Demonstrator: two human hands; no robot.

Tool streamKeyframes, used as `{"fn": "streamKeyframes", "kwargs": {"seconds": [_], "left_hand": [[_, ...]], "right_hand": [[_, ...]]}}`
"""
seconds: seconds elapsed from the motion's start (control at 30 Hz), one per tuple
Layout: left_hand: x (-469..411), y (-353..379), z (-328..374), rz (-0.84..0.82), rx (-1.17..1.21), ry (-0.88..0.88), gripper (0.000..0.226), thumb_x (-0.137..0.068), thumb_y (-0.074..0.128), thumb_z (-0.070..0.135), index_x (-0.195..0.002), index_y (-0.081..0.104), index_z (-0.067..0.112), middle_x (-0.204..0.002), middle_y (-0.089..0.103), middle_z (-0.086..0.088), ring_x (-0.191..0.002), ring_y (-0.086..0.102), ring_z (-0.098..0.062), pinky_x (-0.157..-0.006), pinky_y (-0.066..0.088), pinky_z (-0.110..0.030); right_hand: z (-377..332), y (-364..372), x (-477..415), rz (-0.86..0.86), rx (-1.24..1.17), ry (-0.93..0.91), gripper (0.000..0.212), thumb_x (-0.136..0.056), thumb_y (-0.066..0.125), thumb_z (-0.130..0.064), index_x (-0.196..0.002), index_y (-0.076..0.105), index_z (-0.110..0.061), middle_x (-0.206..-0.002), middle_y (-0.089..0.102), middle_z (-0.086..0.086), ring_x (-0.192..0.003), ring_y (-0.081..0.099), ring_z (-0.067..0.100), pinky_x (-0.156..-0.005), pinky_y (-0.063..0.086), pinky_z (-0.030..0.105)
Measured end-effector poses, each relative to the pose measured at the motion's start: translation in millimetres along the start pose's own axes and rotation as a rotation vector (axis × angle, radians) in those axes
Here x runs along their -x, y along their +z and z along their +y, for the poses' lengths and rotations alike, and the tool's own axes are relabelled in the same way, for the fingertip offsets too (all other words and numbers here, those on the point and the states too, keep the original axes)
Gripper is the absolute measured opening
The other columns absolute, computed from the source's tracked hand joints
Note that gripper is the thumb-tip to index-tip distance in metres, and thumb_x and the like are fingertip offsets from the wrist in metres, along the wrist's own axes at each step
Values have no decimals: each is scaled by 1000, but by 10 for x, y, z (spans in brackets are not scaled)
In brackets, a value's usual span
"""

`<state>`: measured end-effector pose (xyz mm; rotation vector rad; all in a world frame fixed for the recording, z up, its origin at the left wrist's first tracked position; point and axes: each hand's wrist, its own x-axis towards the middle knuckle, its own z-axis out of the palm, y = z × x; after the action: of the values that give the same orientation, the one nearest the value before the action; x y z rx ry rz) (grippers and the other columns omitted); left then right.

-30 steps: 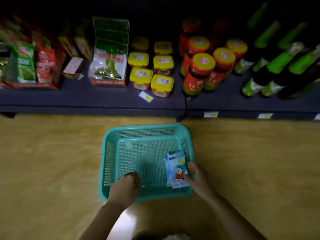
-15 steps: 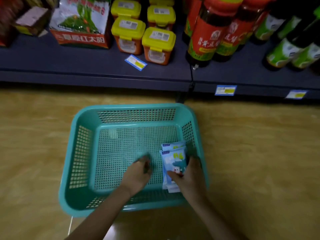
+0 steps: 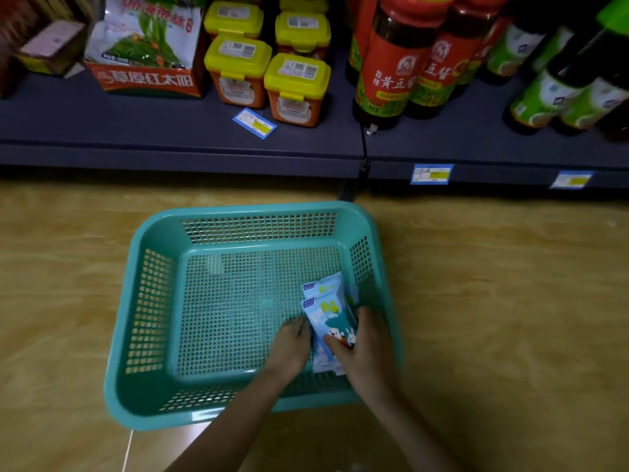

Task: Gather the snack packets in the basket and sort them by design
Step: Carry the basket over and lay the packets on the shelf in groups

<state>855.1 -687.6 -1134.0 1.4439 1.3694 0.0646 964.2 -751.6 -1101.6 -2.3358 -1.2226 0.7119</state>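
Note:
A teal mesh basket (image 3: 153, 301) stands on the wooden floor below a shelf. In its near right corner lies a small stack of light blue snack packets (image 3: 328, 311) printed with cartoon animals. My right hand (image 3: 366, 352) grips the stack from its right side, thumb across the top packet. My left hand (image 3: 292, 345) is inside the basket, its fingertips touching the stack's left edge. The lower packets are mostly hidden under the top one.
A dark shelf (image 3: 170, 131) runs across the back, carrying yellow-lidded tubs (image 3: 296, 90), red-labelled sauce bottles (image 3: 391, 73), green-labelled bottles (image 3: 544, 93) and a boxed bag of dried vegetables (image 3: 146, 46). A loose price tag (image 3: 254, 123) lies on the shelf. Wooden floor surrounds the basket.
The view has come closer to the basket. My left hand has moved right from the basket's near rim to the packets' left edge, and my right hand has closed over the stack.

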Motion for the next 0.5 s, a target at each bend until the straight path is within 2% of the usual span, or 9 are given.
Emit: {"fn": "streamKeyframes", "kwargs": {"seconds": [0.07,0.13,0.17,0.23,0.3,0.37,0.43,0.5], "left_hand": [[16,0,31,11,40,8,29,-99,35,12,-104,59,-3,-106,61,-25,-98,57,-36,-78,44,-34],[-27,12,43,20,95,-10,28,-99,37,14,-101,60,-2,-101,63,-23,-92,59,-35,-78,45,-37],[-50,18,59,11,94,-31,28,-98,40,17,-99,60,-2,-98,63,-21,-87,58,-32,-78,45,-38],[-67,48,113,15,82,-58,30,-93,52,26,-97,59,-3,-93,61,-20,-82,57,-30,-73,44,-37],[-86,135,146,19,75,-83,47,-81,68,35,-102,57,-5,-101,57,-18,-91,58,-31,-73,43,-33],[-91,218,173,58,19,-103,62,-66,81,34,-106,52,-4,-103,44,-9,-93,51,-26,-76,42,-28],[-117,281,182,63,12,-119,77,-49,85,46,-102,54,-1,-103,48,-5,-88,52,-19,-74,47,-27],[-222,327,135,65,48,-139,90,-28,78,59,-95,61,2,-98,63,-10,-83,63,-21,-69,55,-31]], "right_hand": [[-15,-110,-7,-88,-146,49,59,-71,71,-37,-116,54,-2,-104,66,11,-95,63,25,-74,45,29],[-15,-281,8,-131,-332,137,48,-69,75,-36,-105,55,-12,-95,67,3,-83,65,19,-70,47,27],[0,-379,26,-121,-445,189,43,-66,77,-35,-99,56,-17,-91,69,2,-79,66,18,-70,50,28],[72,-615,48,-75,-687,267,40,-67,80,-28,-97,59,-14,-88,73,0,-77,70,18,-67,56,27],[116,-867,82,-109,-845,295,24,-80,70,-13,-103,64,-12,-90,75,-3,-82,71,10,-63,54,16],[155,-1075,108,-144,-924,320,21,-80,66,-14,-101,68,-14,-91,76,-4,-87,71,7,-62,53,13],[179,-1202,120,-139,-947,348,33,-68,75,-29,-97,71,-14,-91,76,-2,-89,71,11,-65,55,17],[202,-1266,126,-125,-931,397,37,-64,75,-34,-96,71,-14,-93,76,1,-93,71,18,-78,55,29]]}}
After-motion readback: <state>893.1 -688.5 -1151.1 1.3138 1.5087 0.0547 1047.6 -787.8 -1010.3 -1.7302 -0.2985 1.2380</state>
